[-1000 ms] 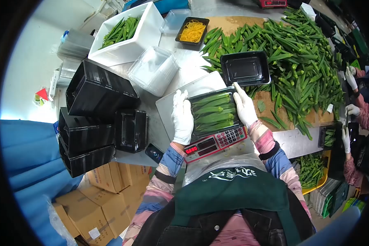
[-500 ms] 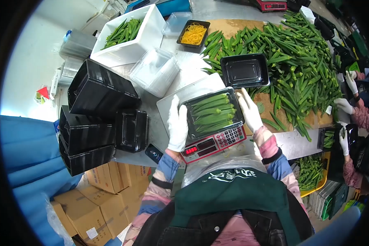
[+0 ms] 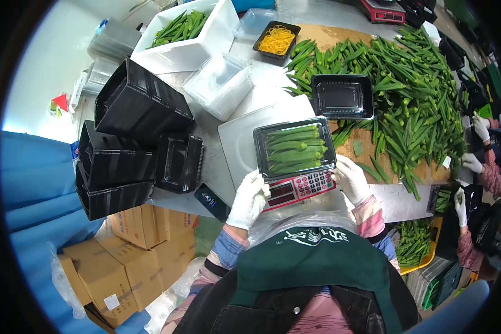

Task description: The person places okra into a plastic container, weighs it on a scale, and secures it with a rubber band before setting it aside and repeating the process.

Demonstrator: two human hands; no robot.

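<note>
A black plastic tray of okra (image 3: 296,149) under a clear cover is in front of me, over the scale's metal platform (image 3: 236,133). My left hand (image 3: 249,201), in a white glove, is closed with its fingertips at the tray's near left corner. My right hand (image 3: 350,179), also gloved, has thumb and fingers drawn together at the near right corner. Below the tray shows the scale's red keypad panel (image 3: 314,185). An empty black tray (image 3: 342,97) lies just beyond, beside the okra heap (image 3: 409,106).
Stacked black trays (image 3: 142,103) stand at left, with a phone (image 3: 212,202) nearby. Clear lids (image 3: 220,86), a white okra bin (image 3: 222,28) and a tray of rubber bands (image 3: 276,40) are farther back. Another person's gloved hands (image 3: 472,163) are at right. Cardboard boxes (image 3: 117,273) sit below left.
Both hands have slid from the tray's sides down to its near corners, and their fingers have drawn in. The red digits seen on the display no longer show. My view has shifted slightly.
</note>
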